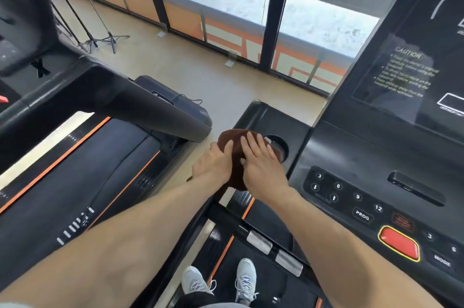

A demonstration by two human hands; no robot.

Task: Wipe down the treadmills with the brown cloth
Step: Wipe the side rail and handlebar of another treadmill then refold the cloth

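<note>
Left hand: the left hand [213, 161] is lying on the near left part of the brown cloth, fingers curling over its edge and gripping it.
Right hand: the right hand [261, 161] is pressing flat on the same cloth, fingers spread and extended, palm down.
Cloth: the soft, bunched brown cloth [234, 149] is sitting on the left wing of the black plastic treadmill console [356, 157], just beside a round cup-holder recess [278, 145] and partly covering its rim.
Console: numbered keys, a PROG key and a red stop button [399, 245] edged in yellow are showing to the right of the hands.
Feet: two grey lace-up sneakers [244, 280] are standing on the black belt below.
Neighbour: a second black treadmill with orange stripes [82, 164] is standing to the left, well apart from the cloth.
Beyond: beige flooring is running up to tall glass windows.
</note>
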